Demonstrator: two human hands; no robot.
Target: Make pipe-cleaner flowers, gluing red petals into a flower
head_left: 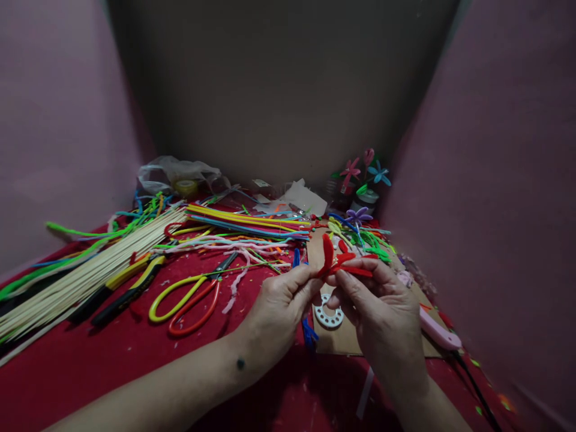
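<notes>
While both hands pinch it, left hand (281, 300), right hand (382, 309), red pipe-cleaner flower (341, 262), fuzzy looped petals.

Red pipe-cleaner flower (338, 263), petals looped & splayed, held up just above cardboard, mid-table.

Red pipe cleaner (344, 264); red tablecloth (90, 360); scissors (189, 300) handled in yellow and red; white ring template (328, 315); pale wooden sticks (85, 270); pink glue gun (438, 333) noted.
</notes>
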